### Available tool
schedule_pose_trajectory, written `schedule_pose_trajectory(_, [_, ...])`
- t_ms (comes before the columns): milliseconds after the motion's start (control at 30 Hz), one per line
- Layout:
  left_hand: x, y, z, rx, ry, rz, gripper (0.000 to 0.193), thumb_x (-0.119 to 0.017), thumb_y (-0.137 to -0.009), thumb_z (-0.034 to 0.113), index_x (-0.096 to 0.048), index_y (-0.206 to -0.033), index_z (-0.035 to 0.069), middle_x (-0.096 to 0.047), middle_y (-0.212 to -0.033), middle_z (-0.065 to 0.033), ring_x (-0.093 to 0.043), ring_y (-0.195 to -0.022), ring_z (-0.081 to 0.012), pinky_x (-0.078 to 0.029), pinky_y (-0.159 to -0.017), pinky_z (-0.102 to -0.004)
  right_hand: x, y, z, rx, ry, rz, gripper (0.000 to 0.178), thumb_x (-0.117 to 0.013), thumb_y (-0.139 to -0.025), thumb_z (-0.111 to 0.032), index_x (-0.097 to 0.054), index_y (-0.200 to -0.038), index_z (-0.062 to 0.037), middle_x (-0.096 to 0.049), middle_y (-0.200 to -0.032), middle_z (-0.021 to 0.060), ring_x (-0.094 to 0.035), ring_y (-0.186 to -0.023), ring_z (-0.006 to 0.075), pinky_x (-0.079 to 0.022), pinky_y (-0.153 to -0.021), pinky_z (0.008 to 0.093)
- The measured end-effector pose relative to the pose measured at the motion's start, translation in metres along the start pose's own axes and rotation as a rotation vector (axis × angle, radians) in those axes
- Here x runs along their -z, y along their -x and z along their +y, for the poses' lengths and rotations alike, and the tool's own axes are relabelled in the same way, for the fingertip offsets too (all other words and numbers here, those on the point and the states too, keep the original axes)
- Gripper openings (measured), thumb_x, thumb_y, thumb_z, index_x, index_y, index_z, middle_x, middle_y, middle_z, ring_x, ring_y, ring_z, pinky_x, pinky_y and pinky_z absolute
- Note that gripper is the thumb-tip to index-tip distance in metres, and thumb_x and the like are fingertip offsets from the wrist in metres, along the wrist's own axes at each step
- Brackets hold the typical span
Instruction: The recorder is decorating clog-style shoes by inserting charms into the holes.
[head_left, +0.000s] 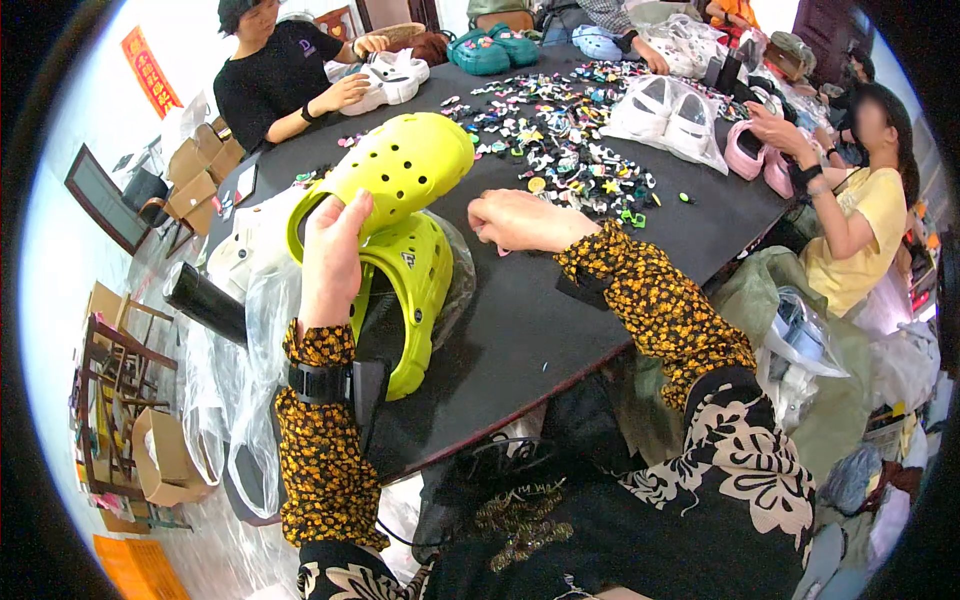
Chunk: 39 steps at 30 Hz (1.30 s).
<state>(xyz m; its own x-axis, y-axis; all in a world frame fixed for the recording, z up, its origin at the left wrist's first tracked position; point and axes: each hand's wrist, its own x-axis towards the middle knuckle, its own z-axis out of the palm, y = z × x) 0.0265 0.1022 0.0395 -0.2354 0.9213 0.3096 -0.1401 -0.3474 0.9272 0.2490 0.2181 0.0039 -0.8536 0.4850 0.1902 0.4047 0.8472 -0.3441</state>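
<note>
My left hand (pixel 335 245) is wrapped round the open heel side of a lime-yellow clog (pixel 415 155), thumb on its outside, and holds it raised over the table. A matching lime-yellow clog (pixel 428 285) is just below it, with a small charm on its upper and clear plastic behind it. Over the dark tabletop (pixel 510 350), my right hand (pixel 525 220) has its fingers curled together. Whatever they pinch, if anything, is too small or hidden to make out. Many small colourful shoe charms (pixel 560 135) lie scattered just beyond that hand.
A black cylinder (pixel 205 300) and clear plastic bags (pixel 255 400) are at the table's left edge. Bagged white shoes (pixel 675 115), teal clogs (pixel 490 52) and pink clogs (pixel 755 160) stand farther off. Across the table, a person in black (pixel 275 75) handles a white clog; another in yellow (pixel 850 230) sits right.
</note>
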Motion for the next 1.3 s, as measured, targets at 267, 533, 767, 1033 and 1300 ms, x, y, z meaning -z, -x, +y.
schedule_pose_trajectory(267, [-0.012, 0.015, 0.018, -0.069, -0.189, -0.110, 0.035, -0.051, -0.091, 0.010, -0.050, -0.122, -0.005, -0.061, -0.113, -0.0089, -0.056, -0.102, -0.0122, -0.042, -0.089, -0.0250, -0.012, 0.011, 0.026, -0.043, -0.005, 0.014, 0.012, -0.055, -0.078, -0.012, -0.061, -0.085, -0.0044, -0.061, -0.086, 0.0151, -0.059, -0.086, 0.0340, -0.046, -0.074, 0.0432])
schedule_pose_trajectory(533, [-0.015, 0.010, 0.017, -0.168, -0.737, -0.116, 0.035, -0.058, -0.088, 0.012, -0.051, -0.118, -0.006, -0.065, -0.106, -0.0128, -0.061, -0.097, -0.0161, -0.047, -0.083, -0.0291, -0.015, 0.014, 0.033, -0.099, 0.006, -0.020, 0.014, -0.055, -0.076, -0.011, -0.064, -0.085, -0.0046, -0.064, -0.090, 0.0152, -0.061, -0.090, 0.0326, -0.047, -0.075, 0.0432])
schedule_pose_trajectory(767, [-0.015, 0.004, 0.003, -0.269, -0.706, -0.068, 0.034, -0.061, -0.087, 0.016, -0.055, -0.113, -0.004, -0.067, -0.098, -0.0143, -0.064, -0.088, -0.0194, -0.048, -0.079, -0.0302, -0.018, 0.018, 0.049, -0.085, -0.007, 0.092, 0.016, -0.058, -0.075, -0.014, -0.067, -0.086, -0.0072, -0.066, -0.085, 0.0129, -0.063, -0.086, 0.0309, -0.049, -0.073, 0.0413])
schedule_pose_trajectory(1033, [-0.011, 0.002, 0.012, -0.260, -0.697, 0.050, 0.028, -0.058, -0.088, 0.013, -0.057, -0.109, -0.006, -0.067, -0.097, -0.0120, -0.062, -0.087, -0.0168, -0.047, -0.079, -0.0290, -0.020, 0.019, 0.058, -0.093, -0.151, 0.179, 0.015, -0.057, -0.075, -0.015, -0.067, -0.084, -0.0059, -0.066, -0.082, 0.0132, -0.064, -0.083, 0.0303, -0.049, -0.073, 0.0397])
schedule_pose_trajectory(1300, [0.038, -0.007, 0.008, -0.207, -0.801, 0.143, 0.030, -0.061, -0.088, 0.017, -0.059, -0.102, -0.008, -0.067, -0.089, -0.0107, -0.060, -0.078, -0.0140, -0.046, -0.071, -0.0285, -0.004, 0.011, 0.039, -0.038, 0.061, 0.223, 0.033, -0.054, -0.087, -0.034, -0.065, -0.080, -0.0032, -0.064, -0.082, 0.0175, -0.062, -0.083, 0.0358, -0.048, -0.072, 0.0461])
